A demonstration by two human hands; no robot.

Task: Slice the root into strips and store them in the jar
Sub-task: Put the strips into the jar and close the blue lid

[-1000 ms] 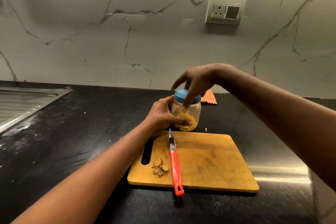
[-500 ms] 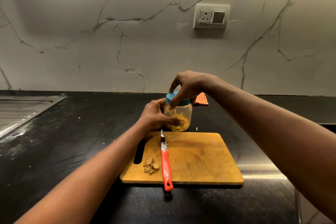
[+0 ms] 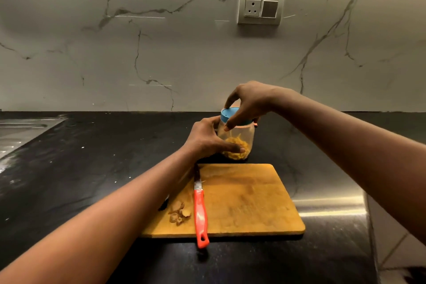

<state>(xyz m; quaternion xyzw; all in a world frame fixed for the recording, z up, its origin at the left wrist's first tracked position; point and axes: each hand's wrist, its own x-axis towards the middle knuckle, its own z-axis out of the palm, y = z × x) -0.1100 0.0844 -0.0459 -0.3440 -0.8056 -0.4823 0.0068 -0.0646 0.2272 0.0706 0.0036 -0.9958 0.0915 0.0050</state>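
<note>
The counter [image 3: 92, 157] is a black stone surface, shiny, with small pale specks and smears on the side of the left forearm. Behind both hands rises a light marble wall [image 3: 184, 53] with grey veins, and above the right hand there is a socket plate [image 3: 260, 8] with one socket and one switch. Far out to the left of the left arm, a metal drainboard [image 3: 20, 131] is set into the counter. Under the right forearm the counter gives a bright reflection, and below that elbow some pale tiles [image 3: 396, 249] are visible. The jar [image 3: 247, 136] stands upright on the counter between the two hands, just past the far edge of the wooden cutting board [image 3: 249, 198]. The left hand [image 3: 207, 139] is curled around the side of the jar, with the thumb lying across its lower front. The right hand [image 3: 250, 104] comes from above and grips the blue lid [image 3: 228, 113] with bent fingers. Yellow root strips [image 3: 239, 143] lie in the bottom of the jar. The board lies below the hands, nearer to the person. On it, under the left wrist, a knife [image 3: 200, 212] with a red handle lies with its blade pointing to the jar, and its handle end passes over the near edge of the board. Just beside the handle, on the side of the left arm, lies a small heap of brown root scraps [image 3: 178, 213].
</note>
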